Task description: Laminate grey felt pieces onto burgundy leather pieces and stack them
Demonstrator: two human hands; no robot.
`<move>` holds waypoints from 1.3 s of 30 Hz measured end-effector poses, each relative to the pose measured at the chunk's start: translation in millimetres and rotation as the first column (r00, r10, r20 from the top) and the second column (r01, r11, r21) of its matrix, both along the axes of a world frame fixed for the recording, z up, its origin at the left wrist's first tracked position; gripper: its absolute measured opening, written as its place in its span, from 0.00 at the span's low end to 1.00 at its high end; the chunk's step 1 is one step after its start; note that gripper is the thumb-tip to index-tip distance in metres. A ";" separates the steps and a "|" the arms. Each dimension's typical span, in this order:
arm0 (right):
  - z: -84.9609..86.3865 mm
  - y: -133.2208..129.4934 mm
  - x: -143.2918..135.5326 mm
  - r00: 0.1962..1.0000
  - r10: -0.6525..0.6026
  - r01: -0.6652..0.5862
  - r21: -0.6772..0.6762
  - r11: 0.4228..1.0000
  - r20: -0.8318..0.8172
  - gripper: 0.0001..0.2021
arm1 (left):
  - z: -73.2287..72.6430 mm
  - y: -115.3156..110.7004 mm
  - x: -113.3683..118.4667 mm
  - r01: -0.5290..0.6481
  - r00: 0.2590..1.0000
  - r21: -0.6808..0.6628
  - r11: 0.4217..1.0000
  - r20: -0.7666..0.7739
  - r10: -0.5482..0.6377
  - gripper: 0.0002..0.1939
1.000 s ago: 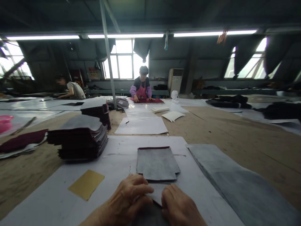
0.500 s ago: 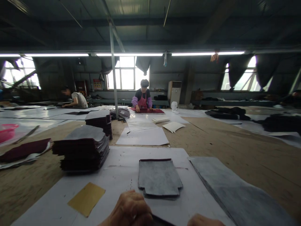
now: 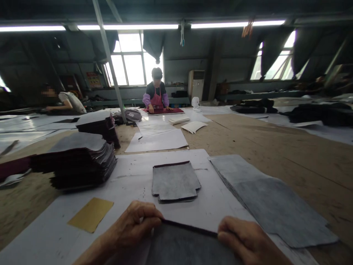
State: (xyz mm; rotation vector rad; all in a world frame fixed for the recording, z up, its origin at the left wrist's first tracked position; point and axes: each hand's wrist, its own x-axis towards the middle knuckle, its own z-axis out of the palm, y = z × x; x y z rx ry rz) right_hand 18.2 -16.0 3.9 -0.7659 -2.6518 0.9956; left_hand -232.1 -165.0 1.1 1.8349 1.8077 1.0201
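Observation:
Between my two hands is a dark grey fabric piece [image 3: 190,244] with a folded dark top edge. My left hand [image 3: 138,224] pinches its upper left corner, thumb against fingers. At the upper right corner my right hand [image 3: 242,235] grips the same edge. The lower part of the piece runs out of view. Just beyond lies a small stack of grey cut pieces [image 3: 175,182] with notched lower corners and a dark maroon edge at the top. A tan card [image 3: 91,214] rests left of my left hand.
Tall stacks of grey-topped dark maroon pieces [image 3: 79,158] stand at the left. Long grey panels [image 3: 264,195] lie at the right, partly on the white sheet [image 3: 132,165]. Across the table a person in a pink apron [image 3: 156,96] works on maroon cloth. White papers [image 3: 194,127] lie mid-table.
The view has tilted down and shifted right. Both hands have come up into fuller view, and the fabric piece stretched between them now shows.

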 end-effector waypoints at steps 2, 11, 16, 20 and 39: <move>9.0 4.9 -2.5 1.000 -0.016 0.017 -0.052 0.999 0.011 0.13 | 0.5 -0.1 0.3 -0.067 0.996 -0.016 0.998 0.053 0.067 0.12; 75.9 69.4 -64.6 0.998 0.012 -0.019 -0.101 0.995 -0.065 0.09 | 42.6 32.5 -22.2 -0.331 0.920 -0.064 0.942 0.203 0.337 0.18; 53.8 108.3 -124.6 0.996 -0.069 0.076 0.171 0.982 -0.050 0.08 | 31.0 80.5 -51.1 -0.512 0.857 0.041 0.858 -0.040 0.514 0.13; 27.9 116.3 -143.0 0.991 -0.124 0.131 0.345 0.930 -0.042 0.11 | 5.4 99.9 -59.8 -0.610 0.764 0.158 0.777 -0.143 0.629 0.11; 8.9 124.4 -132.1 0.960 -0.278 0.254 0.478 0.841 -0.022 0.15 | -22.6 105.5 -60.8 -0.685 0.594 0.263 0.679 -0.338 0.730 0.11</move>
